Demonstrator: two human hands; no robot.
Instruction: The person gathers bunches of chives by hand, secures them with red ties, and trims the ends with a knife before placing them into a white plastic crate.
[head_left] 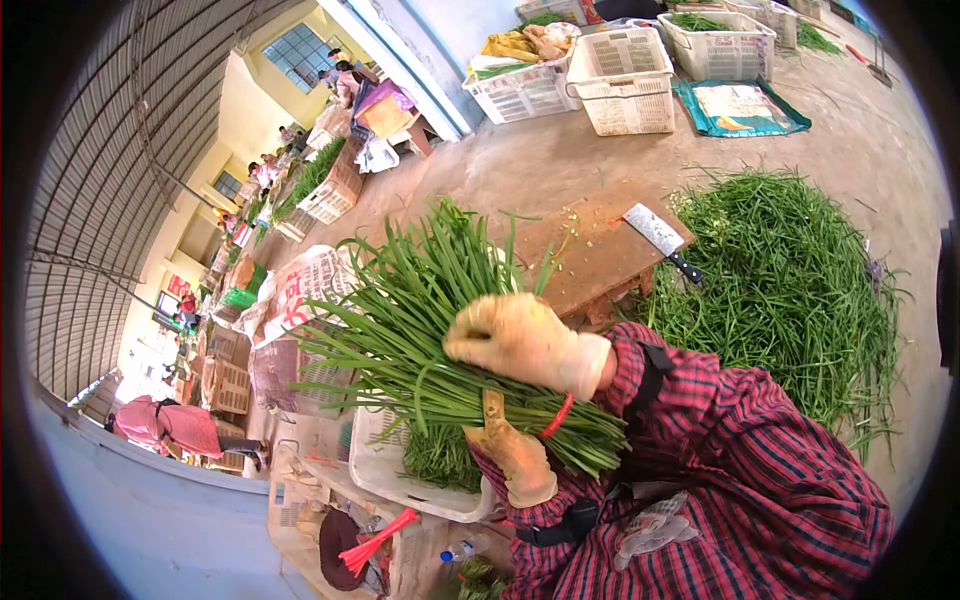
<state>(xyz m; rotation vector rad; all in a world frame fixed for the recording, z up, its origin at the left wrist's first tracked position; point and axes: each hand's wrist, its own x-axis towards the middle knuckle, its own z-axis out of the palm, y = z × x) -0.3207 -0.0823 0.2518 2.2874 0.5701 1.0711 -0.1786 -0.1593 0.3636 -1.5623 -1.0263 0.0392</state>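
A large bunch of long green stalks [400, 330] lies across both gloved hands, its tips fanned to the upper left. Round its lower end runs a red band [558, 415]. My left hand [515, 460], in a yellowish glove, grips the bunch from below, near the band. On top of the leaves rests my right hand [525, 345], its gloved fingers curled down and slightly blurred; what they hold, if anything, is hidden. Beyond the hands a cleaver [655, 230] lies on a wooden board [590, 240].
A big heap of green stalks [790, 290] covers the floor at right. Below the bunch is a white basket [375, 460], with red strips [380, 545] nearby. White crates [622, 85] stand at the top. Several people work in the background; one person in pink [175, 428] bends at left.
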